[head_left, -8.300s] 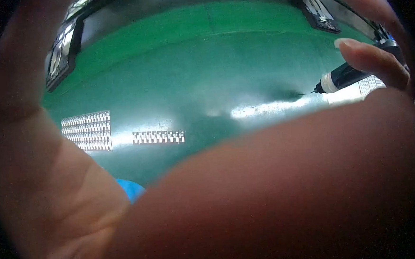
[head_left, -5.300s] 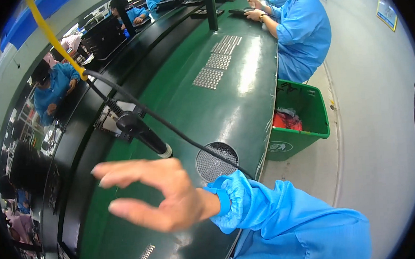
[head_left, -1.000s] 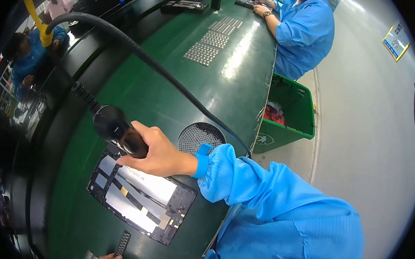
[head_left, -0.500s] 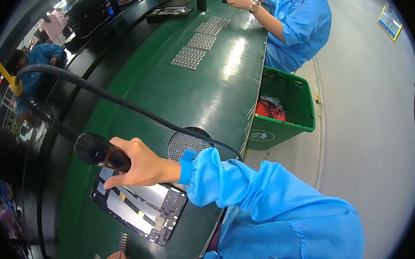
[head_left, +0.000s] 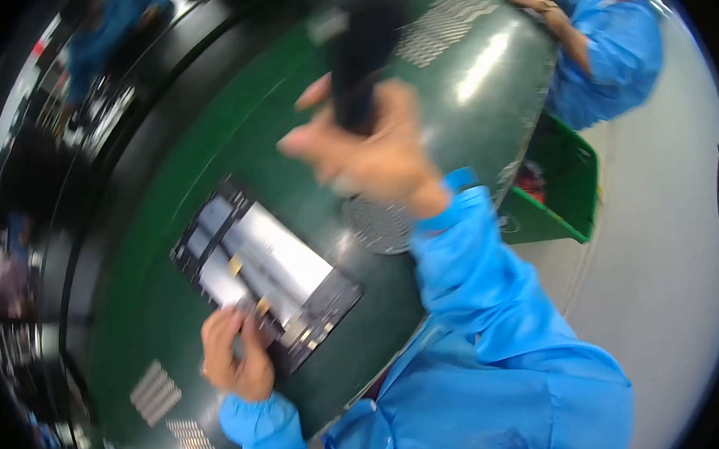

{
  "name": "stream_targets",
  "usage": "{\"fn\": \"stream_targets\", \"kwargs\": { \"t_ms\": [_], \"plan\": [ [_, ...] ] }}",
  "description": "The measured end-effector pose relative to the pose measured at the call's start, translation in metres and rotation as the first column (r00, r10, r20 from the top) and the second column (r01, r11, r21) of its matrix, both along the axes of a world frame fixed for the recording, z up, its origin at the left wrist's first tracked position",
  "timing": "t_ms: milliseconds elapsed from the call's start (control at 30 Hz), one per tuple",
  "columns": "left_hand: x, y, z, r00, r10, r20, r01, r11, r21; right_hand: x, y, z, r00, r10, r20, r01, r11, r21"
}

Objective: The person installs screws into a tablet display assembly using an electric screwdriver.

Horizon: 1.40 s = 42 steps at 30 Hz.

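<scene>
Head view, right hand (head_left: pixel 376 153) gripping screwdriver (head_left: pixel 358 60) (blurred)

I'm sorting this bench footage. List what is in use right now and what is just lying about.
In use:
- right hand, gripping the dark power screwdriver
- left hand, resting on the near corner of the opened flat device

Lying about:
- round grille set in the green bench
- silver part strips
- green bin
- co-worker's blue sleeve

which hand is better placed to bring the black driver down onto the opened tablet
Right. The right hand already grips the black driver above the opened tablet; the left hand rests on the tablet's near corner.
</scene>
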<state>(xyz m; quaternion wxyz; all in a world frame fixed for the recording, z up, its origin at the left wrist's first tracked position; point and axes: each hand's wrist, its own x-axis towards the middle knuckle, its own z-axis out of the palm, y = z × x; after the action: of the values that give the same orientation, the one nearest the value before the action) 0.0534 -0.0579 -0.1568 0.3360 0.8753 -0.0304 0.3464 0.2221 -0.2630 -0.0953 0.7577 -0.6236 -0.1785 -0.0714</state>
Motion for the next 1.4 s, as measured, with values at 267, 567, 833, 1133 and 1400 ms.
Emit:
{"fn": "stream_targets", "kwargs": {
  "t_ms": [267, 567, 833, 1133, 1400],
  "plan": [
    [0.015, -0.007, -0.015, 0.999, -0.028, -0.023, 0.026, 0.995, -0.1, 0.021, -0.019, -0.026, 0.985, -0.057, 0.163, 0.03, 0.986, 0.166],
    [0.007, -0.01, -0.015, 0.991, -0.104, -0.087, 0.087, 0.98, -0.18, 0.006, -0.003, -0.031, 0.988, -0.049, 0.146, 0.043, 0.998, 0.045],
    [0.008, -0.013, -0.014, 0.987, -0.129, -0.1, 0.106, 0.973, -0.207, 0.008, 0.0, -0.035, 0.99, -0.037, 0.136, 0.035, 0.999, 0.015],
    [0.006, -0.015, -0.016, 0.985, -0.124, -0.116, 0.105, 0.981, -0.161, 0.005, 0.002, -0.034, 0.994, -0.029, 0.101, 0.035, 0.998, -0.052],
    [-0.006, 0.008, -0.007, 0.975, -0.092, -0.204, -0.04, 0.825, -0.564, 0.001, 0.001, -0.036, 0.99, -0.101, 0.094, 0.108, 0.992, -0.069]
  ]
}}
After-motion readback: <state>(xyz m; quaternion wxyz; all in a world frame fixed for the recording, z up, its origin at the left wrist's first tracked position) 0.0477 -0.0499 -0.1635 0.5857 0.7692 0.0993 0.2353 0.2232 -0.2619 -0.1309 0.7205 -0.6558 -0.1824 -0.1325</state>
